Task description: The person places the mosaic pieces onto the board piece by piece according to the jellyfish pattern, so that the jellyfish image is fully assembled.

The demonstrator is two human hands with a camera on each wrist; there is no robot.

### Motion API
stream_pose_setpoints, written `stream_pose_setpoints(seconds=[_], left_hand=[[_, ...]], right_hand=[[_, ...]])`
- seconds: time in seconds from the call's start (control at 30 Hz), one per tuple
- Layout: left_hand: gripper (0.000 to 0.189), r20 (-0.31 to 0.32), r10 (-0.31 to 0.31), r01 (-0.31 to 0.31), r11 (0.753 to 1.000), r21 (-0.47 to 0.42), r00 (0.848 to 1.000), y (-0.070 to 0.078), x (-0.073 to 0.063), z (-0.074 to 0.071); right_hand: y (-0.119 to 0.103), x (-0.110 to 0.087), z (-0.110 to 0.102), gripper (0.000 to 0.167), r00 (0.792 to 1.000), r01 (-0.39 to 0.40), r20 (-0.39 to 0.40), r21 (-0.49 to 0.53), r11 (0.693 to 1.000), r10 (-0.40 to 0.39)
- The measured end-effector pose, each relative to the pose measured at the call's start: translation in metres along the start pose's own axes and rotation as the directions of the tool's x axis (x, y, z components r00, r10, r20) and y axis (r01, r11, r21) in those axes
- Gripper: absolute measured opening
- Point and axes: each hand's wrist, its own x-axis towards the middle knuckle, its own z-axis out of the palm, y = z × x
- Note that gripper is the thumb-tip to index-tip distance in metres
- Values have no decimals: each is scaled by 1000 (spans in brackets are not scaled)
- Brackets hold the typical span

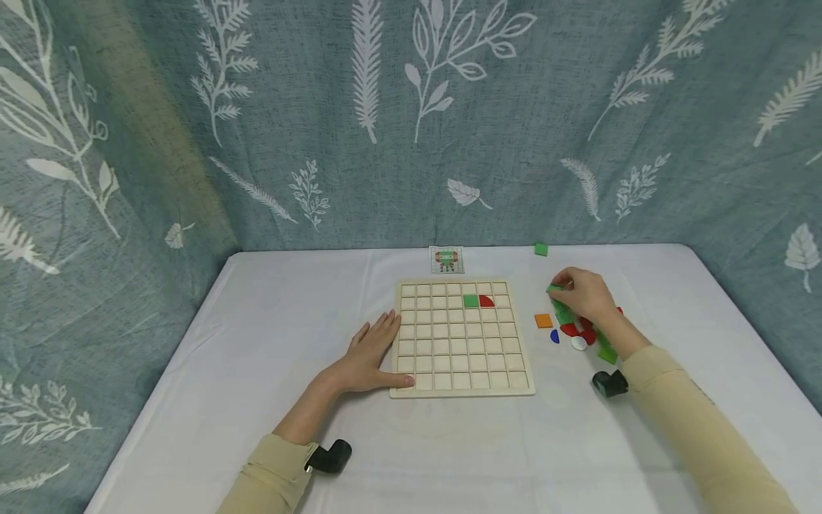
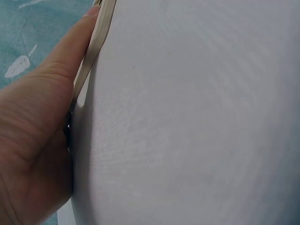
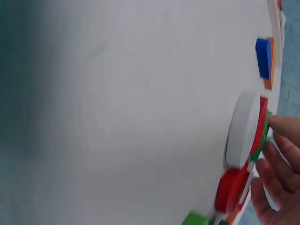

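Head view: the right hand (image 1: 583, 294) is pinching a flat green piece (image 1: 554, 288) to the right of the square pale wooden grid board (image 1: 459, 347); the straight-fingered left hand (image 1: 371, 360) is touching its left edge.

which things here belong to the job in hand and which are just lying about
Likely the job:
grid board, touched by the left hand
green square and red quarter-circle on it
green piece, pinched by the right hand
orange square, blue piece, white disc
picture card

Just there:
leafy curtain
white tablecloth
far green tile, perhaps spare
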Motion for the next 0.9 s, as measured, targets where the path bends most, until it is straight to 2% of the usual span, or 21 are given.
stream_pose_setpoints(seconds=[0.13, 0.3, 0.47, 0.53, 0.63, 0.73, 0.9], left_hand=[[116, 0, 7, -7, 1000, -1, 1000, 0, 1, 1], [116, -17, 8, -8, 1000, -3, 1000, 0, 0, 0], [116, -22, 10, -10, 1000, 2, 1000, -1, -1, -1], [116, -22, 9, -9, 1000, 3, 1000, -1, -2, -1], [115, -21, 7, -6, 1000, 5, 1000, -1, -3, 0], [115, -14, 4, -4, 1000, 6, 1000, -1, -3, 1], [114, -13, -1, 1, 1000, 3, 1000, 0, -3, 1]], right_hand=[[-2, 1, 2, 29, 1000, 13, 22, 14, 1000, -13], [-6, 3, 4, 26, 999, 46, 12, 20, 999, -47], [-30, 7, 20, 21, 994, 104, 24, 127, 986, -108], [-45, 9, 31, 18, 986, 152, 45, 178, 972, -163], [-67, 13, 47, 13, 955, 266, 78, 215, 940, -288], [-83, 16, 60, 10, 907, 373, 115, 226, 900, -405], [-98, 21, 71, 7, 854, 470, 139, 206, 858, -501]])
